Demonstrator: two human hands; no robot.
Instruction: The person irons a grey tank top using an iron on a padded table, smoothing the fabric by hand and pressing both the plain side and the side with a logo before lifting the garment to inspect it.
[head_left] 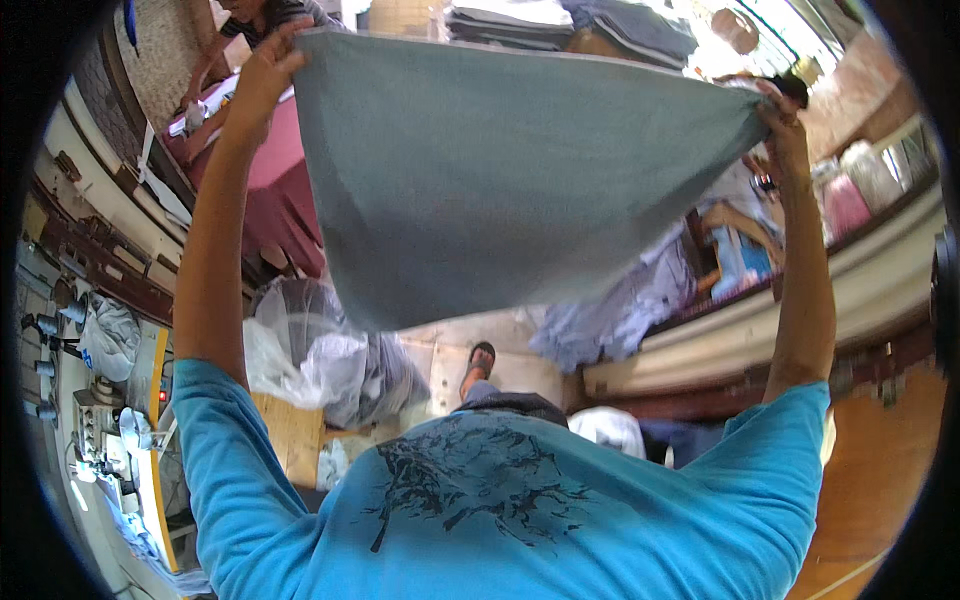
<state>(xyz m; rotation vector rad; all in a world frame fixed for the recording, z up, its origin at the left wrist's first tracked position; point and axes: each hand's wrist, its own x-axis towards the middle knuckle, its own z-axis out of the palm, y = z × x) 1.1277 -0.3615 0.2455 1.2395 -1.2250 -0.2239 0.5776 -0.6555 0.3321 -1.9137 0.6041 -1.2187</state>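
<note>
A grey-green piece of cloth [510,180] hangs spread out in front of me, raised high between both arms. My left hand [272,72] is closed on its upper left corner. Out at the upper right corner, my right hand [787,125] pinches the fabric with the fingers pressed together. The top edge is pulled fairly straight, sloping down toward the right. Below, the lower edge hangs loose and curves, rising to the right. Part of the room behind is hidden by the cloth.
At the far left a person [262,18] is beside a table with a maroon cover [285,190]. Stacks of folded fabric [510,22] stand at the back. A clear plastic bag [315,345] and a heap of blue-grey cloth [640,300] lie low. A sewing machine [100,425] is on the left.
</note>
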